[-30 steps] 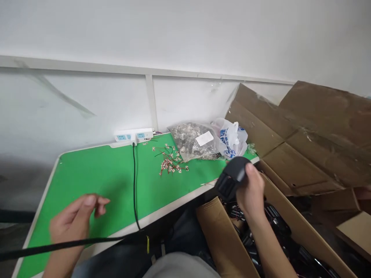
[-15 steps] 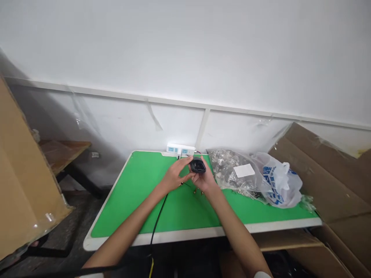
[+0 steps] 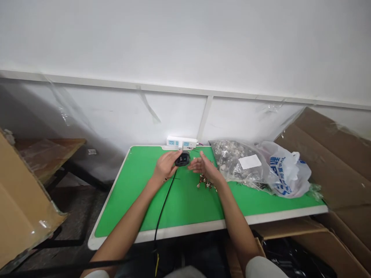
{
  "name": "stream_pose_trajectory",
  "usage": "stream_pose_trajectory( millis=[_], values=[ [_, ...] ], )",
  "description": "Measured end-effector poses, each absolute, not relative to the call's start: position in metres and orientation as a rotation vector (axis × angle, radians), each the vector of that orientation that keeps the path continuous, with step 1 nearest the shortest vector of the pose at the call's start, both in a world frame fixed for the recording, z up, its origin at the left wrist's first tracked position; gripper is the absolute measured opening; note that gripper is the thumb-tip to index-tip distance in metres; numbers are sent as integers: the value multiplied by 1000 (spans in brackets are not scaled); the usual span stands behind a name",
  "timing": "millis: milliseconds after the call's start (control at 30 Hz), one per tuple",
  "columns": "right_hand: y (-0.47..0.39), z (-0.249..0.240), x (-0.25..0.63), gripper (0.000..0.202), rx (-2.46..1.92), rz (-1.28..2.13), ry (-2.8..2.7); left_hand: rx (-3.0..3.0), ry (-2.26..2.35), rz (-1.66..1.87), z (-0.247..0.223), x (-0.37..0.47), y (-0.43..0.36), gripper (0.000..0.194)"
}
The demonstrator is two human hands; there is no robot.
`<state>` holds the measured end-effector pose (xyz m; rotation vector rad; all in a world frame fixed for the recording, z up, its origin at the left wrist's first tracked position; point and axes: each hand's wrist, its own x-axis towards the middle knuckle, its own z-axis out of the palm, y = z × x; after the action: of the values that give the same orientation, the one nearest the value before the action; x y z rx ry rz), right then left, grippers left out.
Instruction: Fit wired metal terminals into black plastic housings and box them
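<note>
From afar, my L hand (image 3: 165,166) held a blk case (image 3: 182,160); R hand (image 3: 206,168), spread wide, was at its 4 o'clock, nr wired bits (image 3: 207,185).

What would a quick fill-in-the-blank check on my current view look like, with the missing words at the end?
1. The black part is held in the person's ____ hand.
2. The top of the table is ____, with a pale rim.
3. Of the near and far edges of the table, the power strip lies along the ____ one.
4. The white plastic bag is printed in ____.

Missing words: left; green; far; blue.
</note>
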<state>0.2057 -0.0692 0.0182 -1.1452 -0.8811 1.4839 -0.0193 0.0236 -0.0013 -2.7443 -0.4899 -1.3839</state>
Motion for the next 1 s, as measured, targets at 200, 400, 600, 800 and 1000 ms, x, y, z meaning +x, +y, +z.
stream_pose_trajectory(
  millis=[200, 400, 600, 800, 1000],
  values=[
    [-95, 24, 230, 23, -1391, 796, -1257, -2807, -580, -1303, -11, -19, 28, 51],
    [-148, -6, 220, 22, -1612, 431, -1667, -2866, -424, -1277, -18, -7, 24, 49],
    [-174, -24, 207, 26, -1714, 213, -1802, -2924, -320, -1214, -25, 4, 21, 46],
    [-164, -18, 210, 30, -1688, 106, -1981, -2832, -215, -1269, -22, 2, 18, 50],
    [-144, -5, 218, 8, -1664, 131, -2237, -2913, -216, -1282, -24, 3, 17, 45]
  ],
)
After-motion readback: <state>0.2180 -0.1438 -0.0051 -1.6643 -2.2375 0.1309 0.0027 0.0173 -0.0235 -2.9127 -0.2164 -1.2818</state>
